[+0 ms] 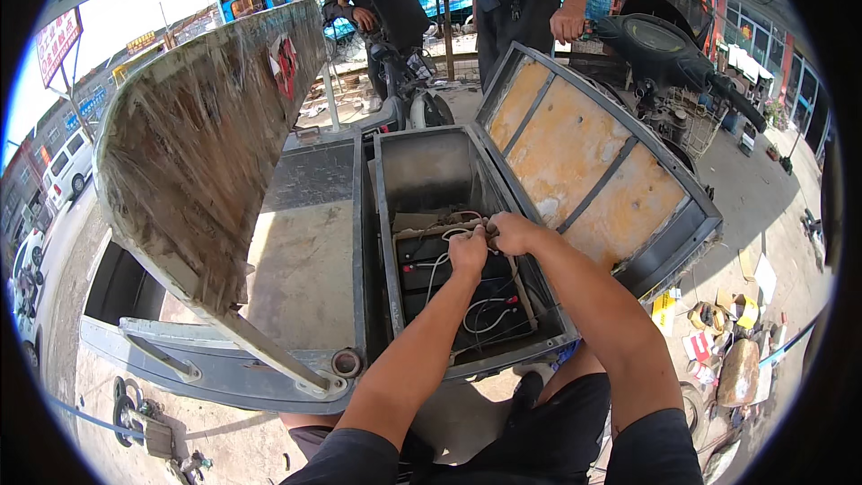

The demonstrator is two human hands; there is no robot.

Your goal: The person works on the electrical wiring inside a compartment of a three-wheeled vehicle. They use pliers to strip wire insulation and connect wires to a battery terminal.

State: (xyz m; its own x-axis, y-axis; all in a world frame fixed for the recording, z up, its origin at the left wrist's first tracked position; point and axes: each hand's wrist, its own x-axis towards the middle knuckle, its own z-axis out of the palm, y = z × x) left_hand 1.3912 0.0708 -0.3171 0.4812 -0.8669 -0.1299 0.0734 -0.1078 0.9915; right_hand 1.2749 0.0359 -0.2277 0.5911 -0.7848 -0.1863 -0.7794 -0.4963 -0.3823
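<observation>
My left hand (468, 252) and my right hand (513, 234) meet over an open metal compartment (384, 216), fingers pinched together. Between them they seem to grip a pale wire (456, 233), though the fingertips cover its end. Below, black batteries (422, 281) sit side by side in the compartment, with red-capped terminals. A white wire loop (486, 317) lies across the batteries' near end. To the right leans the compartment's hinged lid (575, 130), its underside stained yellow-brown.
On the left a rough, fibrous seat-like panel (193, 144) stands raised beside a flat metal bed (314, 260). Handlebars (660, 40) rise at the far right. Two people stand beyond the vehicle, one person's hand (568, 24) by the handlebars. Boxes and scraps (718, 323) litter the right-hand ground.
</observation>
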